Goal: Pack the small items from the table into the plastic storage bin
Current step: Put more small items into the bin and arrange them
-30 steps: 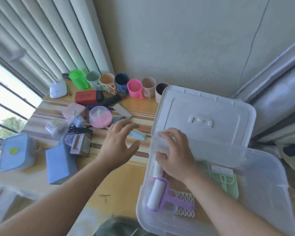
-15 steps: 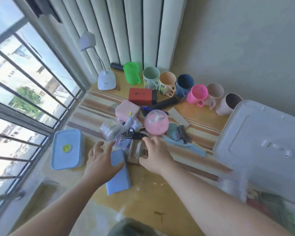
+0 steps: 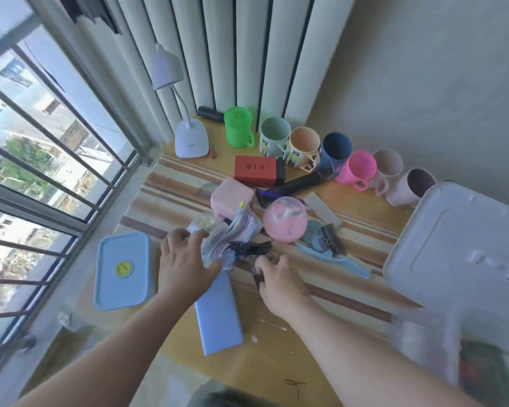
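1. Blue flat case (image 3: 218, 312) lies on the tabletop (image 3: 276, 353) between the two forearms, just under the left hand's wrist; not gripped.
2. Left hand (image 3: 185, 259) has fingers curled round a clear pouch (image 3: 229, 233) of small bits, gathering it, likely to lift it as one bundle.
3. Right hand (image 3: 276, 277) is just right of it, fingers curled down on something small and dark; too blurred to tell what, or whether it is truly held.
4. Black clip (image 3: 250, 248) sits between the two hands, untouched.
5. Beyond the right hand: pink round container (image 3: 285, 219), touching the pile.
6. Left of the left hand: blue lunch box (image 3: 122, 270), apart.
7. Far right of the right hand: plastic storage bin (image 3: 423, 342), its lid (image 3: 465, 245) propped up, so the bin stays open for drop-ins.
8. Farthest: mugs (image 3: 356, 168) lined along the wall.
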Motion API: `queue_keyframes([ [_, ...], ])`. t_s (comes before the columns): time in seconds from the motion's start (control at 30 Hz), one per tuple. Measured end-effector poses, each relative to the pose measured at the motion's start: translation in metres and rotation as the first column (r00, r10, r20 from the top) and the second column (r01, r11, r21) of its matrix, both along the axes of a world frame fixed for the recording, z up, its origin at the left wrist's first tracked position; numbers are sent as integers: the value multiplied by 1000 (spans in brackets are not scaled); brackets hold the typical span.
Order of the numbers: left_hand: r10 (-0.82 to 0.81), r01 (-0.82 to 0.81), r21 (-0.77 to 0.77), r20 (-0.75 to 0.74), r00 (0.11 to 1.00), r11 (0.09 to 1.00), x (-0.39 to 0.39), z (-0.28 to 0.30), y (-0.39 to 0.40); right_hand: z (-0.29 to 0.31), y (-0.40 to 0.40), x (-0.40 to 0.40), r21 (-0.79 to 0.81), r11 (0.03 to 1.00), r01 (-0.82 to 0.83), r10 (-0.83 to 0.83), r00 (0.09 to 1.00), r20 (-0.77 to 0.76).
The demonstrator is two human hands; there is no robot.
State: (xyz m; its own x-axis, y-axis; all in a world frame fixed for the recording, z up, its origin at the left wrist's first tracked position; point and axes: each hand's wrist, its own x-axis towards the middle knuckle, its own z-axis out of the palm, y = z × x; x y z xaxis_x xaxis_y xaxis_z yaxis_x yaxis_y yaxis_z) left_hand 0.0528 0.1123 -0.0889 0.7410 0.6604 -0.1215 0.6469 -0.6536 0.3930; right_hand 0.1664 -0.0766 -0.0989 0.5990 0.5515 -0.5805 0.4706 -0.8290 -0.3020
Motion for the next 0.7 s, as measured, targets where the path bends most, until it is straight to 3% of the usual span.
queue_keyframes([
  [0.13,-26,16,-82,-126,992,996,33,1,32,5,-20,6,-19,1000,21,-20,1000,22],
  [0.23,-106,58,-185,-261,959,981,46,-7,47,11,-39,8,-10,990,143,-143,990,-7],
  [0.3,-111,49,-243,-251,962,969,45,-11,50,14,-53,8,6,975,220,-220,975,-12],
  [0.4,-40,2,-213,-173,984,977,36,-5,43,22,-73,10,20,960,280,-279,960,-7],
  [0.53,29,-18,-165,63,998,986,25,34,17,49,-96,16,162,915,369,-361,929,-78],
  [0.7,-202,230,-73,270,941,971,44,92,-52,114,-126,30,400,832,384,-367,922,-123],
])
